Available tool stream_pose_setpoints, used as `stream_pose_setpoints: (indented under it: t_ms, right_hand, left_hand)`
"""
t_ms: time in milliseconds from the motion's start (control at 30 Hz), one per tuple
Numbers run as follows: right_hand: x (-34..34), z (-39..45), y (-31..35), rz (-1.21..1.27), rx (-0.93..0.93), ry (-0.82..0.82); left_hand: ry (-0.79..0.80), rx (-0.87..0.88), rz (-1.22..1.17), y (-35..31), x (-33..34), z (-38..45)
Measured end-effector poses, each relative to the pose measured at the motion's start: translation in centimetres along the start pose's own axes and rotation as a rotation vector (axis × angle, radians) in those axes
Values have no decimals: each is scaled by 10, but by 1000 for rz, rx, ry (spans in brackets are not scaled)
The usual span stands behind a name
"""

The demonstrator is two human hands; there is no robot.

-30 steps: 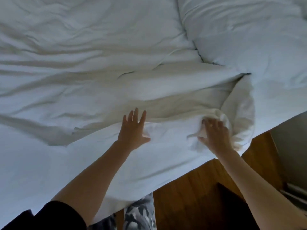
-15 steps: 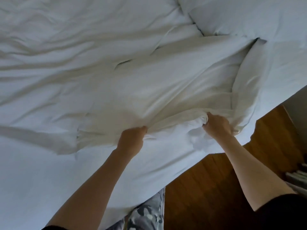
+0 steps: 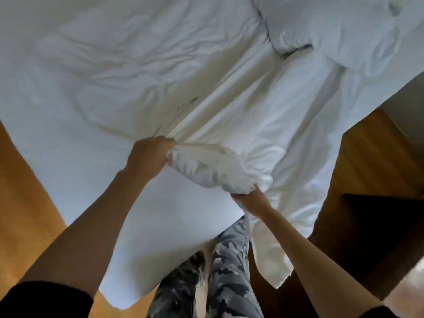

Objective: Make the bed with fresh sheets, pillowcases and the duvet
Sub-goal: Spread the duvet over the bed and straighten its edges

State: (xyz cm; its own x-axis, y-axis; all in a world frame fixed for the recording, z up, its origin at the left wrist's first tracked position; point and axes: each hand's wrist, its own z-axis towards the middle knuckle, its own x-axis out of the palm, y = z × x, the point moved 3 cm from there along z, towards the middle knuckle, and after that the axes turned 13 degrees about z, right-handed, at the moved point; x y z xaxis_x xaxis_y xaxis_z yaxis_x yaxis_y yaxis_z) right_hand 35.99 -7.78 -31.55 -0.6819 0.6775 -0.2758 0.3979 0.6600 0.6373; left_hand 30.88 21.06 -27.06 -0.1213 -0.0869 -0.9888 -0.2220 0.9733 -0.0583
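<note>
A rumpled white duvet (image 3: 128, 72) covers most of the bed. My left hand (image 3: 149, 156) grips a bunched fold of it near the bed's near edge. My right hand (image 3: 251, 198) holds the other end of that bunched roll (image 3: 206, 166) from below, its fingers curled under the cloth. A white pillow (image 3: 339, 26) lies at the top right. The smooth white sheet (image 3: 160, 214) hangs over the mattress corner in front of me.
Wooden floor (image 3: 25, 203) shows left and right of the bed corner. A dark piece of furniture (image 3: 378, 226) stands on the right. My legs in patterned trousers (image 3: 227, 271) are at the bed's corner. A loose flap of white cloth (image 3: 273, 260) hangs beside my right forearm.
Both hands have pulled the gathered duvet edge toward me and bunched it into a roll. My right hand has dropped lower, under the cloth. The view has pulled back, showing floor on the left.
</note>
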Motion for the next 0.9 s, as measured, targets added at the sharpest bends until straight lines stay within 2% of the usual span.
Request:
stream_pose_setpoints:
  t_ms: [133, 233, 300, 367, 467, 533, 600, 733, 800, 900]
  right_hand:
    - [134, -76, 18, 100, 15, 231]
    - [225, -101, 26, 22, 27, 382]
    - [264, -106, 29, -90, 26, 544]
    - [279, -100, 28, -242, -33, 613]
    - [262, -84, 25, -354, -148, 463]
    - [251, -79, 11, -422, -195, 394]
    - [246, -74, -13, -510, -171, 386]
    - [262, -71, -50, -565, -128, 348]
    - [279, -72, -68, -580, -71, 314]
    - [311, -69, -100, -623, 31, 216]
  left_hand:
    - [47, -30, 161, 86, -22, -68]
    - [115, -261, 335, 137, -15, -116]
    - [232, -387, 382, 148, 1, -152]
    - [330, -408, 351, 136, 23, -188]
    - [354, -431, 211, 96, 50, -221]
    - [475, -569, 46, 73, 66, -233]
    - [597, -657, -63, 54, 84, -244]
    - [643, -682, -130, 51, 112, -253]
    - [630, -618, -67, 60, 128, -254]
    - [508, -270, 80, 81, 153, -246]
